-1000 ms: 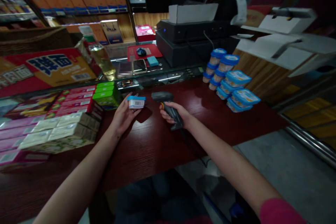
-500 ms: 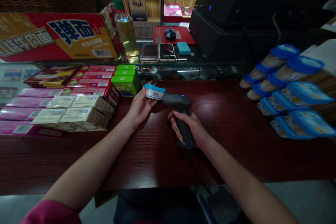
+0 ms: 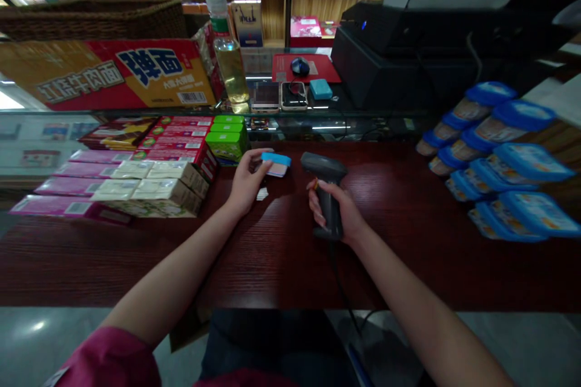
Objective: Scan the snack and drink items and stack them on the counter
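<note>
My left hand has its fingers closed round a small blue-and-white package, held low at the counter with its blue side up. Whether the package rests on the wood cannot be told. Just below these fingers is a small white patch, too blurred to identify. My right hand is wrapped round the handle of a dark barcode scanner, its head pointing left and apart from the package. From the handle a cable hangs over the front edge.
On the left stand stacked purple boxes, cream boxes, red boxes and green boxes. Blue-lidded jars and blue tubs line the right. Behind are a bottle, phones and a mouse.
My left hand has lowered and turned the package; its barcode side no longer shows. The scanner has moved right, away from the package. The view has shifted slightly.
</note>
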`<action>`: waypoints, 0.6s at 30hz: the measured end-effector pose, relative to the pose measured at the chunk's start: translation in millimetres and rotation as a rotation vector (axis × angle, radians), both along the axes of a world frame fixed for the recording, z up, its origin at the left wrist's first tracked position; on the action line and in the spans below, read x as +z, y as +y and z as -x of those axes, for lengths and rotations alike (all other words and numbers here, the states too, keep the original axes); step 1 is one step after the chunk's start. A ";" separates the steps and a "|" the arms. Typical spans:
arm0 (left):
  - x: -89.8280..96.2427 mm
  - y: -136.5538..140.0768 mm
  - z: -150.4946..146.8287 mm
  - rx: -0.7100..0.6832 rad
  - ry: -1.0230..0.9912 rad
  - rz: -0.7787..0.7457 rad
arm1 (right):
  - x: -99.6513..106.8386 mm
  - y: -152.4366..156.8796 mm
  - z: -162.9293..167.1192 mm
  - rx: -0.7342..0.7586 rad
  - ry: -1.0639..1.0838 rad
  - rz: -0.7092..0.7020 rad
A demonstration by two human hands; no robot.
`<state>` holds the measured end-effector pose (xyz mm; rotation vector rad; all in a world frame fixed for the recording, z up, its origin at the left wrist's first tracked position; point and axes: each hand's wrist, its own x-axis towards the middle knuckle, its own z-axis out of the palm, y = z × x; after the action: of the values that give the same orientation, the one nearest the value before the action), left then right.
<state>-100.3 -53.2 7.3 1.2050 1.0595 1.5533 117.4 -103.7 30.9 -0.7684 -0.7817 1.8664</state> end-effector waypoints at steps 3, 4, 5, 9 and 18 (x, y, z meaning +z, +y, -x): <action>6.1 -17.9 10.4 0.059 0.495 -0.224 | -2.8 5.9 -10.1 -0.026 -0.004 0.013; 8.2 -25.4 15.5 0.056 0.623 -0.274 | -3.8 6.9 -12.3 -0.029 -0.009 0.018; 10.0 -33.3 21.5 0.046 0.729 -0.313 | -4.6 7.4 -13.8 -0.032 -0.013 0.021; 12.9 -68.1 51.7 0.028 1.092 -0.430 | -6.5 5.7 -14.2 -0.021 -0.023 0.021; 16.0 -93.7 71.0 0.357 1.567 -0.585 | -6.1 5.7 -14.6 -0.001 -0.056 0.049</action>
<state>-171.4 -146.9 23.3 2.9521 1.8463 0.9407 132.0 -97.9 24.7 -0.8548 -0.7726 1.8764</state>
